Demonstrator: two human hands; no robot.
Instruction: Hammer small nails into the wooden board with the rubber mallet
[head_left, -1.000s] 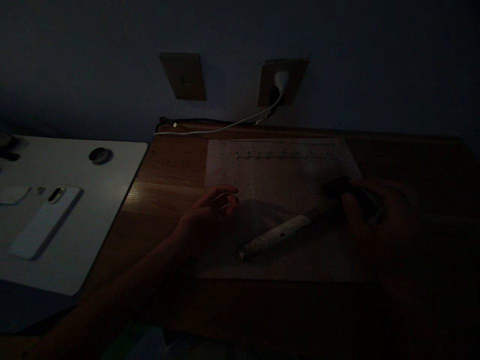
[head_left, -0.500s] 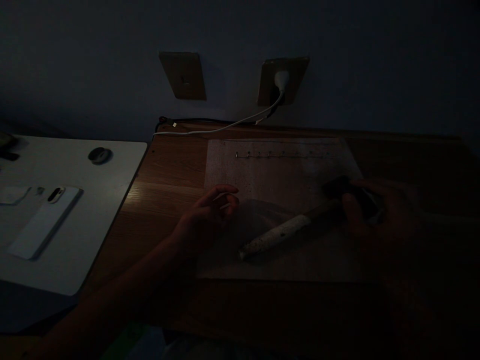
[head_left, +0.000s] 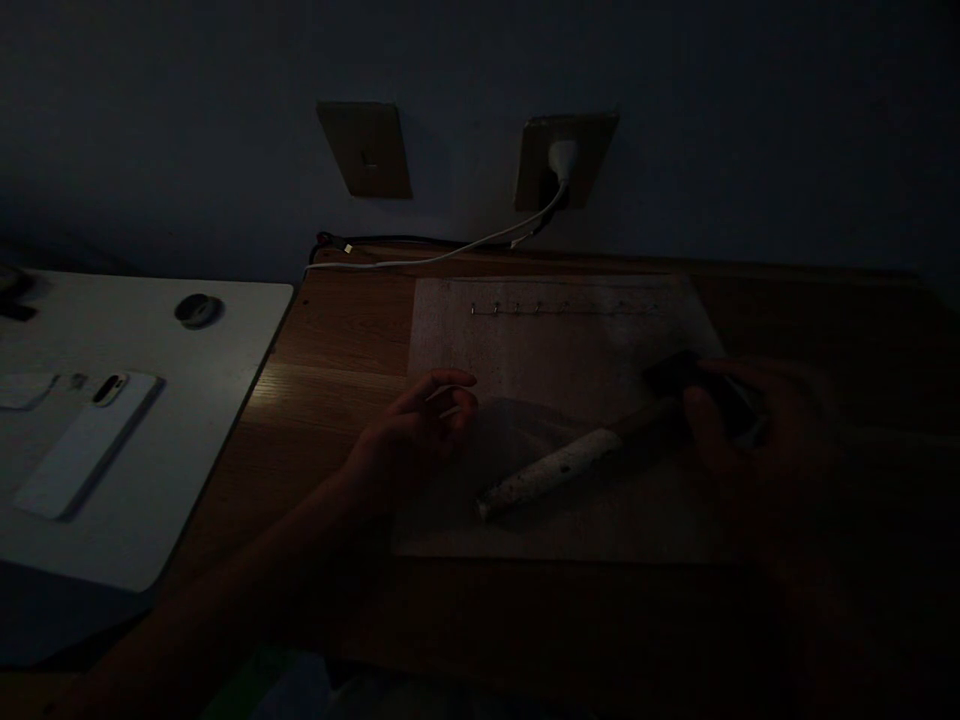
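A hammer (head_left: pixel 589 453) is being grasped at its dark head, between thumb and fingers, by the right hand (head_left: pixel 776 430). Its whitish handle is being held slantwise over a pale board (head_left: pixel 525 362) on the wooden tabletop (head_left: pixel 334 345); contact is not being clearly shown. The left hand (head_left: pixel 416 425) is being held released, fingers loosely curled, at the board's left edge. A row of small metal pins (head_left: pixel 538 308) is being borne near the board's far edge.

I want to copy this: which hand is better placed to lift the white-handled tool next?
Probably the right hand: it grips the tool by its dark head. The left hand is loosely curled, apart from the handle, with nothing visible in it.
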